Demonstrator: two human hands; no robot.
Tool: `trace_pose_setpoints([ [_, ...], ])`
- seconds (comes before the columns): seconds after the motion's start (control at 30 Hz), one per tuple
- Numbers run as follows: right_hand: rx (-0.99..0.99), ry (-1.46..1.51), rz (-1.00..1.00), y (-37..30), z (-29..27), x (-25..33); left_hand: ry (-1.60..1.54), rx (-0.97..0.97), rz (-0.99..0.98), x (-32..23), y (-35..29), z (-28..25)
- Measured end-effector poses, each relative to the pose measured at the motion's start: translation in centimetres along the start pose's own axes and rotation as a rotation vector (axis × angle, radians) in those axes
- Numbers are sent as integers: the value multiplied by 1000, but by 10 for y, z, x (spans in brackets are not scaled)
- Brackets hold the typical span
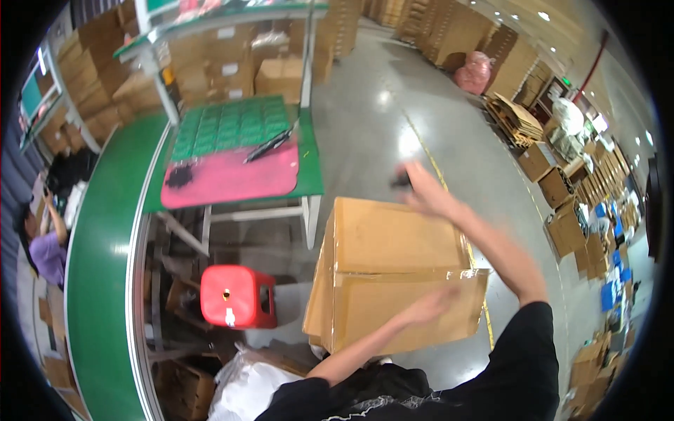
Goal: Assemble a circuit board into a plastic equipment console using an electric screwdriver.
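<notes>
"Where does the cardboard box lie from your hands?"

"Straight ahead of the body, as I see it through the head camera. My left hand is over its near panel; my right hand is out by the far right corner."

"Which one is nearer the edge where the two panels meet?"

"The left, just on the near side of it. That edge runs left to right in front of me, and the right hand is well beyond it, past most of the far panel."

"And the long axis of the box?"

"I can't say for certain; the fisheye bends too much."

"Are the hands together?"

"No, well apart. The right is closed on a dark object, too blurred for me to name. The left looks free of any tool, but I can't tell how its fingers stand, or whether they touch the cardboard."

"What's around you?"

"A red stool left of the box, and beyond that stool a green counter carrying a pink mat. To the right I have grey floor with a yellow line."
</notes>
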State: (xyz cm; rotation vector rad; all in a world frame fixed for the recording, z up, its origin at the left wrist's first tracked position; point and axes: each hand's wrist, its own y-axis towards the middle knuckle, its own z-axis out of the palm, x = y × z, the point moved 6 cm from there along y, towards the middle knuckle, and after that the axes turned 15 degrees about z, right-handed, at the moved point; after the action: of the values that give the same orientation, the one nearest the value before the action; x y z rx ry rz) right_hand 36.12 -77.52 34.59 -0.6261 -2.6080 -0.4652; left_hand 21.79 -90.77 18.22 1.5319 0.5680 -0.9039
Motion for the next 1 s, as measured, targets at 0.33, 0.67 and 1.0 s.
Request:
trace_pose_setpoints([
  [0.33, 329, 159, 785, -373, 176, -81, -139, 333, -1048, 36, -348, 59],
  [0.67, -242, -120, 744, -373, 162, -48, -42, 374, -672, -45, -285, 54],
  [1.0, 895, 1008, 464, -442, 258, 77, -339, 409, -846, -37, -333, 32],
])
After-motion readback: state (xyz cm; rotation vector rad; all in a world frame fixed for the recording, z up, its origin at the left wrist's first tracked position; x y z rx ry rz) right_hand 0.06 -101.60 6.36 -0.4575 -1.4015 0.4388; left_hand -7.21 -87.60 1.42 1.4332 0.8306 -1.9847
